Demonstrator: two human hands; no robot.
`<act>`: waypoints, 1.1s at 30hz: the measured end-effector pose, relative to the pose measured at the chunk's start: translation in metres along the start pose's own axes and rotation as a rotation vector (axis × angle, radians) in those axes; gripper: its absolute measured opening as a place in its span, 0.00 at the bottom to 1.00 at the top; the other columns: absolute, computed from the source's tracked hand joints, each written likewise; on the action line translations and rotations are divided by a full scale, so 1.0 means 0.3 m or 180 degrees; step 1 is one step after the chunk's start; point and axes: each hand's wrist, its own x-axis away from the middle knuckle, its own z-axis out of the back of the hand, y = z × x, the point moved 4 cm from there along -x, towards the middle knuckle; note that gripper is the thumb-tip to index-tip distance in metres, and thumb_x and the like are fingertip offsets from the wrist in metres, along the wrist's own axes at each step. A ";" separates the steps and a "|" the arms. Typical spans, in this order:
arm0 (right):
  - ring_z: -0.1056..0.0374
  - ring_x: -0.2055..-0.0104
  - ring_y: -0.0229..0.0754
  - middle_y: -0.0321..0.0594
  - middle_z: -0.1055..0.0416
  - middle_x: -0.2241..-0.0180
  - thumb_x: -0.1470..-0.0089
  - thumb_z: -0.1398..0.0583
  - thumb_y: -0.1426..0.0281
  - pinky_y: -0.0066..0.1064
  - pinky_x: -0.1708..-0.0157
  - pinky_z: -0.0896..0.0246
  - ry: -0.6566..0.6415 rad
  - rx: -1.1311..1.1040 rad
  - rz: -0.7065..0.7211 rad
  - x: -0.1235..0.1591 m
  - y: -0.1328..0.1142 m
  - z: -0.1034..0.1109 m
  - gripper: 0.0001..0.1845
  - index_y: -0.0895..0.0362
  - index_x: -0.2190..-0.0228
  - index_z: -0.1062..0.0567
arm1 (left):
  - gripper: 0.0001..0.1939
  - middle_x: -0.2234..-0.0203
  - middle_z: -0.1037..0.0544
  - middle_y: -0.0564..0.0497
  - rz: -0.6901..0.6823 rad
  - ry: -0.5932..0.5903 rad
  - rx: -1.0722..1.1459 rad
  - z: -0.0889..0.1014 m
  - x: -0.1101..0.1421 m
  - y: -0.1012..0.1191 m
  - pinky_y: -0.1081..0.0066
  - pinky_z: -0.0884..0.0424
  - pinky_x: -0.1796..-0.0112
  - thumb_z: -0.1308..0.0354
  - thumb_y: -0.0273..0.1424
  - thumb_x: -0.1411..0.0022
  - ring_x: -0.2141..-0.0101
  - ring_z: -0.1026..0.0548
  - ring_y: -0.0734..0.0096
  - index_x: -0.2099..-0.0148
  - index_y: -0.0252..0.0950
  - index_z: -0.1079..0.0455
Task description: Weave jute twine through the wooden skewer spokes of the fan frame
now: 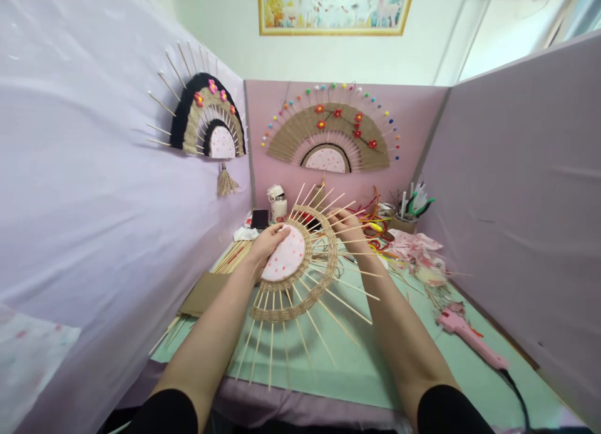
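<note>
A half-made woven fan (323, 282) is held up tilted over the table, its thin wooden sticks spreading outward like rays. At its centre is a white half-circle (287, 253) with pink dots, edged by woven brown twine. My left hand (271, 243) grips this centre by its straight side, thumb on the front face. At the upper right of the outer woven band, my right hand (346, 224) is closed, with its fingers bent in among the sticks. The sticks partly cover those fingertips, so what they pinch cannot be made out.
A pink glue gun (474, 340) with a black cord lies at right. Behind it are dotted cloth scraps (416, 249) and a tool holder (404, 222). A white bottle (277, 203) and a dark phone (260, 219) stand behind; brown cardboard (204, 294) lies left. Finished fans (300, 124) hang on the partitions.
</note>
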 end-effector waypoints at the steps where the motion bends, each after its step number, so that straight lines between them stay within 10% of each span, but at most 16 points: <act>1: 0.45 0.81 0.32 0.30 0.37 0.82 0.57 0.39 0.62 0.24 0.81 0.51 0.0001 0.0044 0.0076 -0.001 -0.008 0.013 0.10 0.56 0.77 0.30 | 0.20 0.75 0.25 0.53 0.0014 -0.0017 -0.0057 0.005 0.007 0.012 0.77 0.35 0.76 0.35 0.38 0.55 0.78 0.28 0.77 0.62 0.33 0.32; 33: 0.43 0.79 0.30 0.28 0.36 0.79 0.63 0.34 0.68 0.23 0.80 0.51 -0.0633 -0.0229 -0.0669 0.094 0.091 0.271 0.15 0.58 0.72 0.32 | 0.20 0.70 0.23 0.51 0.0926 -0.0461 -0.0046 0.001 0.102 -0.230 0.75 0.31 0.73 0.35 0.35 0.53 0.75 0.26 0.75 0.57 0.35 0.32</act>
